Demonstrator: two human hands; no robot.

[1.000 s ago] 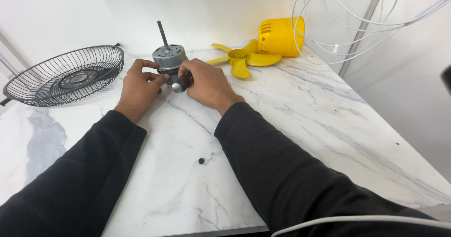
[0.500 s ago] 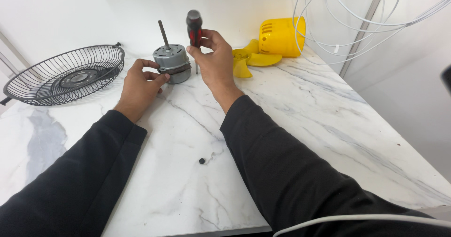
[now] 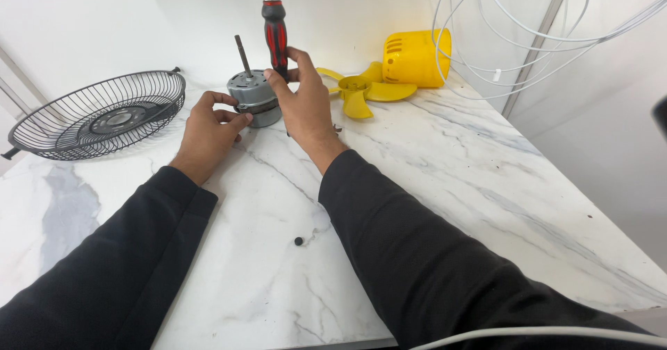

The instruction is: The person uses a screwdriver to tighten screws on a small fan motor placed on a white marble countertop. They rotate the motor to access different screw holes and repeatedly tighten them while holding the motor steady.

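Screwdriver standing straight up over a little fan motor on the marble table.

Right hand (image 3: 306, 107) is wrapped round the red-and-black screwdriver (image 3: 275, 37), handle up, long axis near vertical; its tip is hidden behind the fingers, so can't tell where it lands. Left hand (image 3: 208, 124) pinches the grey motor (image 3: 254, 98) at its side, shaft tilting up-left. Wire fan guard (image 3: 97, 114) sits off to the left, partly cut off.
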